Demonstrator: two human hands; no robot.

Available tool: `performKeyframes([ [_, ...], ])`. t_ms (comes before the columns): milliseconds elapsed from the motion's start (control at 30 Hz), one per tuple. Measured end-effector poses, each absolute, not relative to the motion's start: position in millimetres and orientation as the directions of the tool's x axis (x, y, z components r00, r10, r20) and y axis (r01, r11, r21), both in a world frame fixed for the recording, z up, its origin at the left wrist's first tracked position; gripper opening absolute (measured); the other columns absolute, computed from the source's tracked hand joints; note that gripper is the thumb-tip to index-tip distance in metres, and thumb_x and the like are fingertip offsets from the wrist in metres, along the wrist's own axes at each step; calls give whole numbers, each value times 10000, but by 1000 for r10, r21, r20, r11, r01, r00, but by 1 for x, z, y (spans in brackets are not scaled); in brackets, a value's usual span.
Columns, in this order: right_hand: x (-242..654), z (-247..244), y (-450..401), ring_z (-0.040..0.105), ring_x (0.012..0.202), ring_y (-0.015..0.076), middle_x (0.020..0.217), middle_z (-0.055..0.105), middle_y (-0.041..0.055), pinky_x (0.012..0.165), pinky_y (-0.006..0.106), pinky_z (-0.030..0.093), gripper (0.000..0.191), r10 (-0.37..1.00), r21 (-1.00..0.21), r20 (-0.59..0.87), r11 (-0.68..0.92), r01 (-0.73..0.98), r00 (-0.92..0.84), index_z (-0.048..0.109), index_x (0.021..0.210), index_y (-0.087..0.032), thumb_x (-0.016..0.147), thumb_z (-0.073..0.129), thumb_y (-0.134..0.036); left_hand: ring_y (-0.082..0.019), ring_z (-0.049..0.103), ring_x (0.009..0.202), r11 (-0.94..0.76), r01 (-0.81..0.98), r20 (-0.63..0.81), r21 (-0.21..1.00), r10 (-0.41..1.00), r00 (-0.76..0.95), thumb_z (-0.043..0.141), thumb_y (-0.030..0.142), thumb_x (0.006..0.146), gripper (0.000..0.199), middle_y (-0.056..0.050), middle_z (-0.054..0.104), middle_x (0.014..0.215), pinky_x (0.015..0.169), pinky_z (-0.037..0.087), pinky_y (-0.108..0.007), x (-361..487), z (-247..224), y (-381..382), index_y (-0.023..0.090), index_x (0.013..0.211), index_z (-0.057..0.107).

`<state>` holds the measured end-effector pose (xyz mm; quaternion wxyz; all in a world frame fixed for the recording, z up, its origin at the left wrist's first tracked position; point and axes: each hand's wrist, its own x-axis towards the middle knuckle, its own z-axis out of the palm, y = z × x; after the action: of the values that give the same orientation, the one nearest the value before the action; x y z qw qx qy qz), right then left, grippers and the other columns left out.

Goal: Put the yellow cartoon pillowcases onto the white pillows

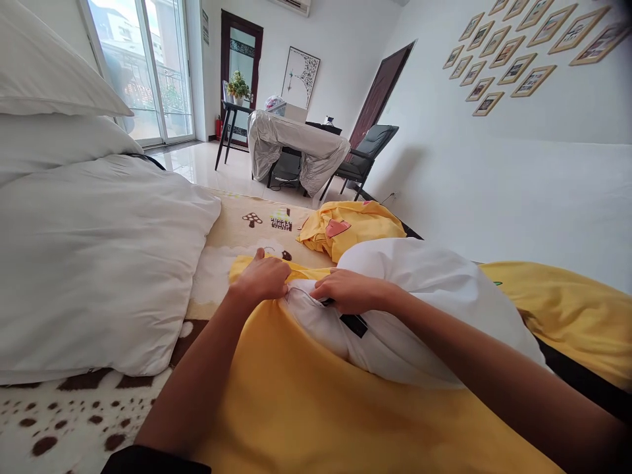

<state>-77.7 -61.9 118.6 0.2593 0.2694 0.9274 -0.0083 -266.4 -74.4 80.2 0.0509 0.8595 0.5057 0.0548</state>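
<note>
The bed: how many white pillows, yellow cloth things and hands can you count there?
White pillows: 4 (three stacked, one at the right hand)
Yellow cloth things: 3
Hands: 2 (that right hand, plus the left hand)
Total I can see: 9

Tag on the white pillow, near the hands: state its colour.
The tag is black, seen in the head view.
</note>
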Motion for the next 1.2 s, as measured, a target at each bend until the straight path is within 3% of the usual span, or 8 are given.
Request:
performKeyframes([
  [100, -77, 116, -62, 513, 708, 164, 786, 605, 24, 637, 263, 284, 200, 485, 138, -473, 865, 482, -736, 508, 748, -203, 623, 479, -49, -245, 608, 854, -501, 843, 10, 194, 861, 509, 471, 148, 759, 207, -108, 679, 900, 836, 397, -384, -268, 72, -69, 147, 912, 609],
  [267, -78, 117, -65, 503, 714, 163, 788, 592, 27, 627, 267, 267, 210, 489, 148, -476, 864, 482, -731, 492, 745, -199, 606, 471, -44, -187, 605, 833, -543, 777, -1, 318, 820, 573, 489, 111, 718, 322, -40, 671, 880, 682, 431, -245, -272, 62, -58, 178, 1015, 594],
  [467, -83, 123, -73, 502, 700, 156, 784, 602, 18, 654, 281, 274, 215, 465, 165, -476, 881, 443, -746, 478, 727, -197, 592, 459, -31, -199, 588, 895, -563, 716, 149, 412, 817, 557, 372, 82, 782, 390, -47, 651, 864, 759, 431, -268, -262, 69, -64, 175, 1113, 555],
  [633, -78, 129, -76, 535, 758, 156, 816, 632, 11, 680, 274, 306, 214, 439, 129, -440, 894, 429, -783, 514, 713, -193, 611, 458, -14, -188, 595, 867, -609, 611, 230, 506, 778, 585, 358, 124, 828, 375, -39, 657, 895, 734, 436, -260, -245, 77, -77, 204, 1154, 525],
  [767, -75, 125, -72, 563, 852, 170, 915, 659, 6, 725, 275, 343, 336, 455, 100, -378, 886, 453, -806, 606, 836, -211, 607, 477, -1, -192, 589, 805, -564, 533, 286, 631, 807, 517, 375, 124, 811, 353, -22, 641, 774, 709, 431, -267, -239, 80, -86, 202, 1117, 533],
  [867, -81, 103, -71, 568, 907, 199, 980, 661, 62, 777, 305, 363, 338, 519, 188, -295, 855, 484, -802, 648, 931, -186, 677, 492, -27, -193, 584, 805, -500, 523, 318, 691, 859, 400, 367, 104, 796, 340, -24, 630, 774, 696, 422, -270, -232, 78, -90, 208, 1069, 541],
  [1000, -92, 71, -82, 554, 914, 231, 941, 649, 133, 805, 363, 362, 251, 539, 342, -223, 823, 453, -812, 658, 915, -113, 817, 430, -78, -199, 563, 735, -383, 572, 303, 726, 924, 234, 355, 81, 780, 341, -13, 579, 677, 661, 395, -282, -227, 73, -89, 199, 1047, 531],
  [1200, -84, 87, -96, 528, 920, 227, 980, 616, 115, 780, 358, 353, 229, 509, 335, -165, 834, 438, -845, 622, 976, -128, 802, 473, -137, -198, 549, 724, -364, 579, 319, 730, 930, 182, 358, 101, 803, 282, 4, 559, 674, 656, 376, -285, -231, 83, -96, 217, 1019, 497],
])
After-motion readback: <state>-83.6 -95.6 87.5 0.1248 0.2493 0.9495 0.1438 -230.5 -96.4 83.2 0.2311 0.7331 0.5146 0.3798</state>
